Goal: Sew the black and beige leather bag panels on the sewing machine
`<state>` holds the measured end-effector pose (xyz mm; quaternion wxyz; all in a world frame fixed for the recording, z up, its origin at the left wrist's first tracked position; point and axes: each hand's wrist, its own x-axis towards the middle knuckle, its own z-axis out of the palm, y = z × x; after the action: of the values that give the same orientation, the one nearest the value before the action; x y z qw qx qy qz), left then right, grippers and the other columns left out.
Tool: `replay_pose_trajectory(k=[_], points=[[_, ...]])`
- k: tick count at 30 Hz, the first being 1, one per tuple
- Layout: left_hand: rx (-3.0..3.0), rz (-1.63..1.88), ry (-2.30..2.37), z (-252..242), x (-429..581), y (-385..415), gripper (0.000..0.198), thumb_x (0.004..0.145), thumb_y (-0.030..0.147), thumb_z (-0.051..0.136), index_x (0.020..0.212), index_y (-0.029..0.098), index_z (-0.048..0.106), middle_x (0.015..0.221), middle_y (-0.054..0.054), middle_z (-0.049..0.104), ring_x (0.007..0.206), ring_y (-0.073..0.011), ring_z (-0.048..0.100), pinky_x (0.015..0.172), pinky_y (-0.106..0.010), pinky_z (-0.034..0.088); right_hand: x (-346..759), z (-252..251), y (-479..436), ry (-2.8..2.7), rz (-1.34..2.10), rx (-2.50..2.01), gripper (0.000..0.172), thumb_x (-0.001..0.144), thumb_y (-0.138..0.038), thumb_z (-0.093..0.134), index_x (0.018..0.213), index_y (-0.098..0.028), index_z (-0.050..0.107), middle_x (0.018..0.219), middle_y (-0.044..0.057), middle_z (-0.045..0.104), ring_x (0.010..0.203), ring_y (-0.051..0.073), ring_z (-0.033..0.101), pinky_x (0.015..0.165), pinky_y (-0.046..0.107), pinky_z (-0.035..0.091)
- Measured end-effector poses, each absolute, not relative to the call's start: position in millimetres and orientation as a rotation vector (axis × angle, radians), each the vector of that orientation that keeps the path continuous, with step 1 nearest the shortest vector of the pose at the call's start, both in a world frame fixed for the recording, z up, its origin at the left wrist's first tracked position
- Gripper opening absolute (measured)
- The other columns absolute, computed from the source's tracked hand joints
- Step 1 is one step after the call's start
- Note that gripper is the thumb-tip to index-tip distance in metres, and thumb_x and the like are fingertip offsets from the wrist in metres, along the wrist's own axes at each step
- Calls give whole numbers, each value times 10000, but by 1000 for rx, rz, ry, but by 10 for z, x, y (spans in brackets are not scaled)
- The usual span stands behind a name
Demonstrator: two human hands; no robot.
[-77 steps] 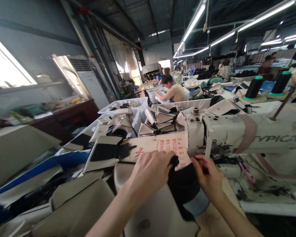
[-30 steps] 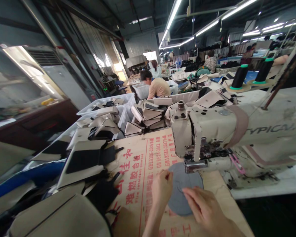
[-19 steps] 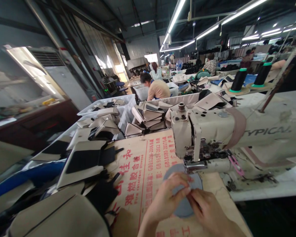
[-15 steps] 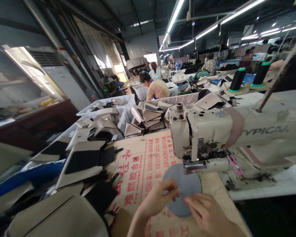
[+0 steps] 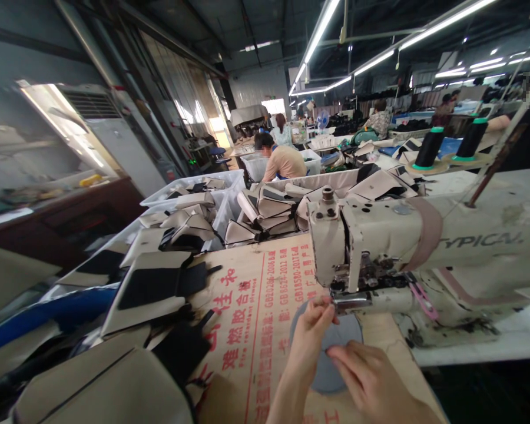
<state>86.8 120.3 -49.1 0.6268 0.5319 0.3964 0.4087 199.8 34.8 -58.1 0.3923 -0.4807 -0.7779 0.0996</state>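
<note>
A flat grey disc (image 5: 348,333) lies on the printed plywood board (image 5: 242,377), beneath both of my hands. My left hand (image 5: 311,327) is above the disc's far side, thumb and fingers pinched together beside the end of the sewing machine's (image 5: 377,227) lower arm. Whatever that pinch holds is too small to make out. Over the disc's near right part, my right hand (image 5: 373,377) has its fingers drawn together, and their contents are hidden. The needle area is dark and small, so its details do not show.
Beige and black sewn pieces (image 5: 148,282) are heaped along the left. White bins (image 5: 223,221) with more pieces stand behind the board. Two black thread cones (image 5: 429,147) stand at the machine's back right. A person (image 5: 287,162) bends over a bin farther off.
My left hand has moved up and right, from over the middle of the disc to beside the machine's arm end. My right hand stays nearly in place. The view has shifted slightly.
</note>
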Motion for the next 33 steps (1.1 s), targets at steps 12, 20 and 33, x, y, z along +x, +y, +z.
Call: replay_pose_trajectory(k=[12,20,33], points=[[601,1146,639,-529,804,1215,266,705,350,641,607,159,483,589,41,439,607,-82,469,711,-233,432,1560,36,574,-1405,42,-1308,429,862,-244,418,1279,-154,372,1307,164,371,1230,286,347,927,466,425],[666,1121,743,-553,846,1273,306,669,392,654,593,162,467,592,40,440,562,-78,427,607,-219,412,1671,-95,708,-1139,334,-1182,350,884,-264,417,1210,-141,389,992,116,584,765,133,590,692,230,510],[864,1127,927,-622,949,1392,346,695,519,554,672,175,525,672,-23,532,644,-133,503,633,-248,430,2013,195,799,-2257,-374,-1495,418,754,-33,348,1135,-107,506,757,101,628,533,158,561,434,246,391]])
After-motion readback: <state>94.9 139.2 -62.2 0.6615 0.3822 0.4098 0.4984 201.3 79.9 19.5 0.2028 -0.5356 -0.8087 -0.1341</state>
